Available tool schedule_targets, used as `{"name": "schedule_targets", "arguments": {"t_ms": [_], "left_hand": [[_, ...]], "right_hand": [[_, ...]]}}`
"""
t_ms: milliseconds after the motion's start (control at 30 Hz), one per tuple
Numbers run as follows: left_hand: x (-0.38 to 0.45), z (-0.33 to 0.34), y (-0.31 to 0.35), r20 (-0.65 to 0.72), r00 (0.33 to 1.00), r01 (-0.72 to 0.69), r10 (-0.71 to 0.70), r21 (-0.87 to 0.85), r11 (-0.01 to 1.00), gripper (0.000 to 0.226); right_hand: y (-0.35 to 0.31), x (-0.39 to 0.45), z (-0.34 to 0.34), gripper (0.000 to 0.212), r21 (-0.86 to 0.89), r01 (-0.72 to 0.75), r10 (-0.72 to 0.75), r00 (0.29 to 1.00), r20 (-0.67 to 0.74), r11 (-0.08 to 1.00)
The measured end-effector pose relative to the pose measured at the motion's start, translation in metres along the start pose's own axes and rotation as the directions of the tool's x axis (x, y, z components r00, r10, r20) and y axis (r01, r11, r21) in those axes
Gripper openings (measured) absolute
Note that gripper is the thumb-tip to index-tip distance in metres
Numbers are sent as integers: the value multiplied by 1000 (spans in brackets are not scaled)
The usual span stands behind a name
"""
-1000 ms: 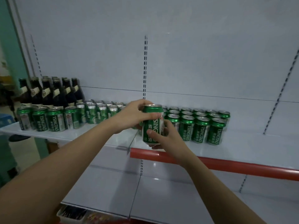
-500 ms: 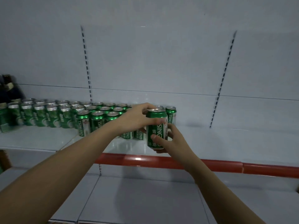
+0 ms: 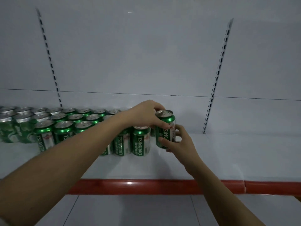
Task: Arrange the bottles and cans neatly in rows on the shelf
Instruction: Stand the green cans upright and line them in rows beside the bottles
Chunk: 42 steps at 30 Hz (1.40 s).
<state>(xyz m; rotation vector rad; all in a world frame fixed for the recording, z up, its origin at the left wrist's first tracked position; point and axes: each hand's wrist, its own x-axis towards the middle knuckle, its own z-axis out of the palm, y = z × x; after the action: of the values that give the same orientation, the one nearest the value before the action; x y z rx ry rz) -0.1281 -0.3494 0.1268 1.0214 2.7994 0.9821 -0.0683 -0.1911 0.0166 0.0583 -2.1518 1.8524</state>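
A: What lies nearest?

B: Two bare forearms reaching in from the bottom edge; under them a lower shelf board (image 3: 130,211), pale grey; just above that the red front strip (image 3: 146,186) of the upper shelf (image 3: 228,154), glossy, with a joint in it toward the right.

A: And the hands?

B: Both are on one green can (image 3: 165,128); the right hand (image 3: 180,142) wraps the lower half from the right side, thumb across the front of the label, fingers curled behind; the left hand (image 3: 146,114) comes over from the left and grips the top part, fingertips bent down round the rim and upper wall.

A: Where is that can?

B: At the right end of the block of cans, just beside the last can of the front row (image 3: 141,141), standing nearly upright, perhaps leaning a little; whether its base touches the shelf I cannot tell, since the right hand covers it.

A: Further back?

B: The rows of green cans (image 3: 65,126) run leftward in three ranks, tight together, labels reading TSINGTAO down the side; the leftmost ones (image 3: 9,124) have silver tops and a different label; the left forearm hides part of the front rank.

A: And behind?

B: The grey back panel (image 3: 138,54); two slotted uprights, one on the left (image 3: 48,57), one on the right (image 3: 218,75).
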Motion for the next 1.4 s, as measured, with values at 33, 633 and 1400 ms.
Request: {"name": "schedule_targets", "arguments": {"t_ms": [33, 633, 1400], "left_hand": [[10, -1, -2, 16, 1000, -10, 9, 59, 998, 47], [108, 7, -75, 226, 974, -105, 24, 353, 930, 51], [-11, -2, -40, -86, 994, 107, -74, 492, 864, 48]], "right_hand": [[3, 10, 0, 57, -27, -8, 8, 1000, -4, 1000], [64, 98, 19, 56, -332, -143, 146, 989, -16, 932], [-29, 34, 3, 17, -526, -15, -18, 998, -57, 851]]}}
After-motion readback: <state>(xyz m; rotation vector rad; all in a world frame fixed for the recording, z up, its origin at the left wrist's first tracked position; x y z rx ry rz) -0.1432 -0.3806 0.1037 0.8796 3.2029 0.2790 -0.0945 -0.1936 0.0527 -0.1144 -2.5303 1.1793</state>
